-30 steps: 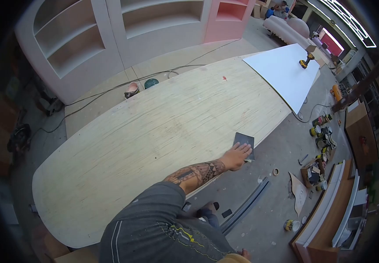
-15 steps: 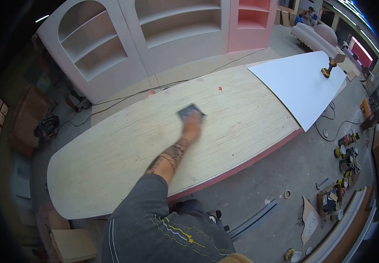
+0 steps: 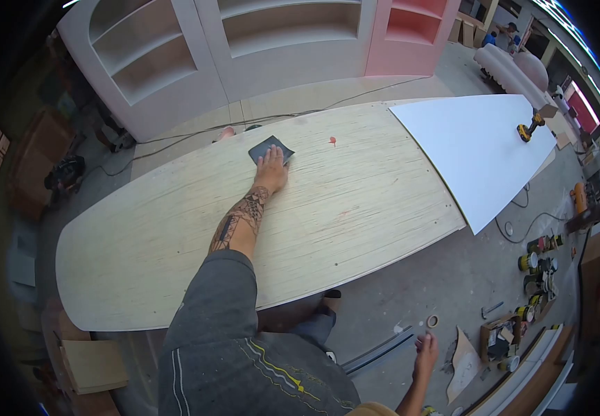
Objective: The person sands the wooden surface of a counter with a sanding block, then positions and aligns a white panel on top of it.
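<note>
My left hand (image 3: 272, 172), at the end of a tattooed forearm, lies flat on a dark grey sheet of sandpaper (image 3: 262, 147). It presses the sheet against a long pale plywood panel (image 3: 300, 208) with rounded ends, near the panel's far edge. The corners of the sandpaper stick out past my fingers. My right hand (image 3: 424, 352) hangs off the panel at the lower right, over the floor. Its fingers are loosely bent and a little apart, with nothing visible in them. A small red mark (image 3: 332, 141) shows on the wood to the right of the sandpaper.
A white sheet (image 3: 476, 149) covers the panel's right end, with a yellow-black cordless drill (image 3: 529, 127) on it. Beyond stands a white shelf unit (image 3: 293, 66), with cables (image 3: 206, 130) along its base. Paint cans (image 3: 528, 261) and a tape roll (image 3: 432, 321) are on the floor.
My left hand and the sandpaper have slid away from me and leftward over the panel. My right hand has come into view at the lower right. The camera view has shifted slightly.
</note>
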The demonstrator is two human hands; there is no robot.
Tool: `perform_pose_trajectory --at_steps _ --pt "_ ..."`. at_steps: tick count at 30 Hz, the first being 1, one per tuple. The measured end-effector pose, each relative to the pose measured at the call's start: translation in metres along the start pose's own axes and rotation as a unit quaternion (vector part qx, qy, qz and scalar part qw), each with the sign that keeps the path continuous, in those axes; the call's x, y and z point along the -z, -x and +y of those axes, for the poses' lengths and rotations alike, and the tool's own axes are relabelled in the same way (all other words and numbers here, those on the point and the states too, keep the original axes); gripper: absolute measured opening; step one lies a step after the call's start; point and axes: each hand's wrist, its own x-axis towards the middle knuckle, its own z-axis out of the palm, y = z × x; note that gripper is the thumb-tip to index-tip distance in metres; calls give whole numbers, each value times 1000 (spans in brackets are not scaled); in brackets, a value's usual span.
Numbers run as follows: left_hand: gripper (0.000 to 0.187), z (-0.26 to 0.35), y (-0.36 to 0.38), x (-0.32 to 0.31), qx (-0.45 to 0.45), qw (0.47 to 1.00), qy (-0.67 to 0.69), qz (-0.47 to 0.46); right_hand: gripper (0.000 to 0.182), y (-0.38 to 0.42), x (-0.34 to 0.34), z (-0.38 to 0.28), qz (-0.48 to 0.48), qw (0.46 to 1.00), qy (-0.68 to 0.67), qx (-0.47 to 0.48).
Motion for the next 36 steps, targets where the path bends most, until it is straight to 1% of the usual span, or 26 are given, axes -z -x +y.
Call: perform_pose_trajectory --at_steps 2,3,4,5,6,7,8,9,11,12,13,15,16,17,18,19,21,22,23,26,28,29,31,33,34,36 --pt "72 -12 1 -9 -28 999 4 30 44 -24 -38 -48 -25 992 5 121" --pt "71 -18 13 -10 -39 999 12 32 44 -30 -55 -79 -31 991 11 126" --pt "71 -19 37 -12 -51 998 21 35 42 -33 -67 -114 -46 982 39 180" --pt "71 -13 67 -7 -26 999 23 24 41 -40 -75 -144 -62 969 68 230" --pt "71 -4 102 -2 1 1000 24 10 41 -51 -80 -165 -71 967 78 233" --pt "72 4 137 -2 25 1000 18 4 40 -62 -87 -185 -91 952 90 278" --pt "72 10 151 -2 47 999 10 2 39 -78 -95 -203 -110 934 97 325" --pt "72 12 142 -1 57 998 11 5 39 -98 -105 -218 -119 931 100 330" --pt "74 16 128 -4 88 996 -10 8 40 -138 -123 -245 -104 884 168 423" --pt "72 6 100 -6 74 997 -4 35 44 -156 -132 -263 -120 870 207 432" --pt "70 -6 63 -4 81 996 7 39 44 -180 -146 -273 -135 864 210 437" --pt "67 -23 -5 6 103 994 19 34 51 -229 -179 -272 -65 855 237 456" --pt "66 -27 -25 11 115 993 20 24 51 -237 -186 -272 -76 853 234 461" --pt "66 -26 -21 12 124 992 14 27 54 -243 -192 -269 -34 850 290 439" --pt "67 -23 -11 9 102 994 8 36 57 -248 -197 -266 8 842 344 415" --pt "68 -17 3 1 79 996 4 42 57 -249 -197 -265 -1 842 343 416" --pt "71 8 70 -1 67 997 28 23 63 -245 -191 -264 -16 836 347 424" --pt "72 26 110 -2 81 996 36 5 63 -243 -191 -265 -22 839 345 421" --pt "74 39 134 -3 96 994 46 -12 65 -242 -191 -268 -17 835 357 417" --pt "75 53 138 -7 118 993 20 -1 68 -239 -195 -273 -22 829 377 413" --pt "72 34 95 -7 110 993 6 42 69 -242 -192 -276 -32 824 386 414" --pt "70 19 68 -2 110 993 14 43 69 -243 -194 -275 -32 824 389 411" --pt "68 4 37 6 119 992 19 46 69 -241 -192 -273 -40 821 390 414" --pt "66 3 20 16 160 987 30 11 70 -240 -191 -276 -48 826 398 396" --pt "67 8 35 -1 142 989 -9 43 70 -241 -188 -274 -50 826 397 397" --pt "70 46 85 -5 136 990 -1 32 71 -246 -187 -270 -65 816 403 410"
